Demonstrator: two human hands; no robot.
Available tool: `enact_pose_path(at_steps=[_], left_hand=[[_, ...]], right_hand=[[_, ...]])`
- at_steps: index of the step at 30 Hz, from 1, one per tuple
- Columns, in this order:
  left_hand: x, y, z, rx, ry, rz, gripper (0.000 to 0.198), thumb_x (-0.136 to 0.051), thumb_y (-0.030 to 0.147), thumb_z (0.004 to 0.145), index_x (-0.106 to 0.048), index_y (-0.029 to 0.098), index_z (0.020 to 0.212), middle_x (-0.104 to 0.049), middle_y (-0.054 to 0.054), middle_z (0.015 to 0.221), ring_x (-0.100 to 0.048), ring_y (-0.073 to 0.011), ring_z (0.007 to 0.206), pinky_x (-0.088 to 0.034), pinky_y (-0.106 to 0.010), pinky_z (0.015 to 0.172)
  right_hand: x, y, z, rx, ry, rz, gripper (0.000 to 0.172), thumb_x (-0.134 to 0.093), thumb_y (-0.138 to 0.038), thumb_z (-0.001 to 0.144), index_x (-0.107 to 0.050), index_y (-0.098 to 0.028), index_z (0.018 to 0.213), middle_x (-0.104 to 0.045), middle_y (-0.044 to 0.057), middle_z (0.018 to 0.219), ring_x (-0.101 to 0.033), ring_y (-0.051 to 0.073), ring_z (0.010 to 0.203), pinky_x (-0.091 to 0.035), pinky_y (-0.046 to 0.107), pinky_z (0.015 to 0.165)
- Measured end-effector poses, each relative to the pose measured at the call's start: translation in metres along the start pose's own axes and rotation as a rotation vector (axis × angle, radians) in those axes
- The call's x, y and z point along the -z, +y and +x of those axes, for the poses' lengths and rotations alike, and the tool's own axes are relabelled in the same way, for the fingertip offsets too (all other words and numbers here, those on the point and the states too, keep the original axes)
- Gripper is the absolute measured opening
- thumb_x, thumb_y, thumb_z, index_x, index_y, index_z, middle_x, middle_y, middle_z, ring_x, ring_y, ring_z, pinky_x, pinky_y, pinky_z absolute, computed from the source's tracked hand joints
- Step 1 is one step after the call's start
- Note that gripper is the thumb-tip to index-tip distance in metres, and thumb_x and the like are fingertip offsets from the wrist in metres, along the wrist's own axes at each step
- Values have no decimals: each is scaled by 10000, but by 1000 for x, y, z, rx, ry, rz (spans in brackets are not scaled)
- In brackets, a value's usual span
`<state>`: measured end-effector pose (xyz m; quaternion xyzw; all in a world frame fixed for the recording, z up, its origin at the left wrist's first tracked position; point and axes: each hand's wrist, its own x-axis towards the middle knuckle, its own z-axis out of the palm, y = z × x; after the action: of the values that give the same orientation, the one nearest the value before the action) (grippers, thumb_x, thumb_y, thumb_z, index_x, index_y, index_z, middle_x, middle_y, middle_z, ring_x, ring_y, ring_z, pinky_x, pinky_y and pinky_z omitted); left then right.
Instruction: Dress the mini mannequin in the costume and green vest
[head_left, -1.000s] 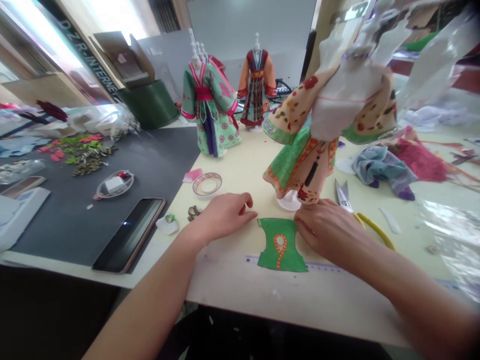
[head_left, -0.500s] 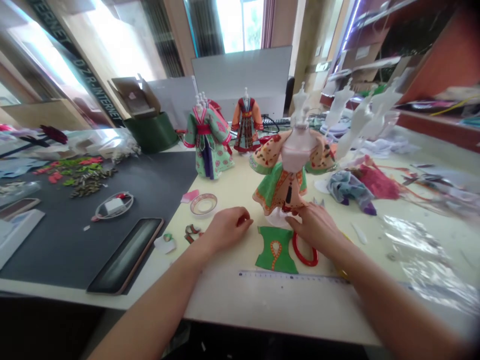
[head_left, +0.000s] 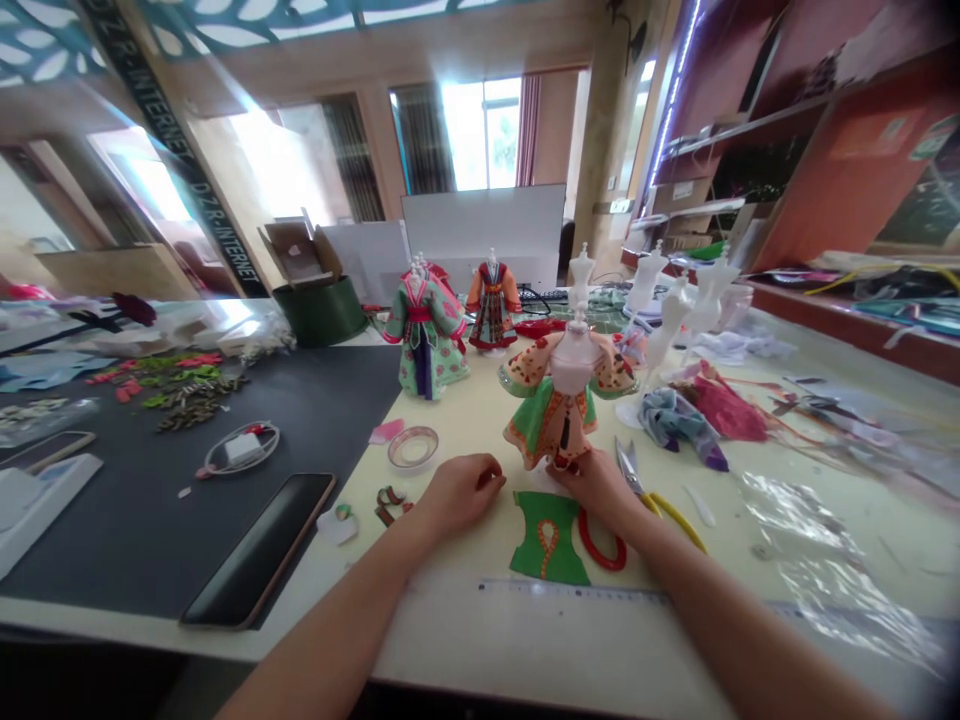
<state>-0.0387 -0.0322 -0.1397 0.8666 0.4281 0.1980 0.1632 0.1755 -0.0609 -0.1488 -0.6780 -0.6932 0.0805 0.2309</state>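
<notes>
My right hand (head_left: pixel 592 490) is closed at the foot of a small dress-form mannequin (head_left: pixel 574 360). Its fingertips are tucked under the skirt hem, so the exact grip is partly hidden. The mannequin wears a peach and green robe (head_left: pixel 555 425) with wide sleeves and a dark tassel. My left hand (head_left: pixel 465 492) rests on the table to its left, fingers curled in, with nothing visible in them. Between my forearms lies a green fabric piece (head_left: pixel 532 540) with an orange-edged teardrop opening. A red loop (head_left: pixel 604 555) lies partly under my right hand.
Yellow-handled scissors (head_left: pixel 671 515) lie right of my right hand, above a clear ruler (head_left: pixel 510 587). Left are a tape roll (head_left: pixel 412 449), patterned trim (head_left: pixel 388 505) and a phone (head_left: pixel 259 550). Dressed mannequins (head_left: pixel 431 345) and bare ones (head_left: pixel 667 325) stand behind. Crinkled plastic (head_left: pixel 810 530) lies right.
The view has tilted upward. My right hand and the robed mannequin have shifted slightly left together, uncovering more of the yellow scissors. My left hand stays curled in nearly the same place.
</notes>
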Motion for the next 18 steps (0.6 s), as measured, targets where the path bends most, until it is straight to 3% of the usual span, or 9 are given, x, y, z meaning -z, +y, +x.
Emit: enact_pose_path(at_steps=[9, 18], left_hand=[[2, -1, -1, -7, 14, 14, 201, -467, 264, 843, -655, 195, 863, -699, -47, 842, -618, -181, 741, -415, -261, 656], [-1, -3, 0, -24, 23, 8, 204, -463, 256, 838, -657, 193, 847, -700, -51, 843, -619, -184, 744, -409, -261, 655]], right_hand=[[4, -7, 7, 87, 1, -118, 115, -589, -200, 774, -690, -188, 827, -718, 80, 897, -623, 253, 882, -391, 285, 719], [-2, -17, 27, 70, -49, -208, 135, -567, -267, 851, -645, -157, 836, -678, 59, 866, -612, 191, 844, -433, 324, 766]])
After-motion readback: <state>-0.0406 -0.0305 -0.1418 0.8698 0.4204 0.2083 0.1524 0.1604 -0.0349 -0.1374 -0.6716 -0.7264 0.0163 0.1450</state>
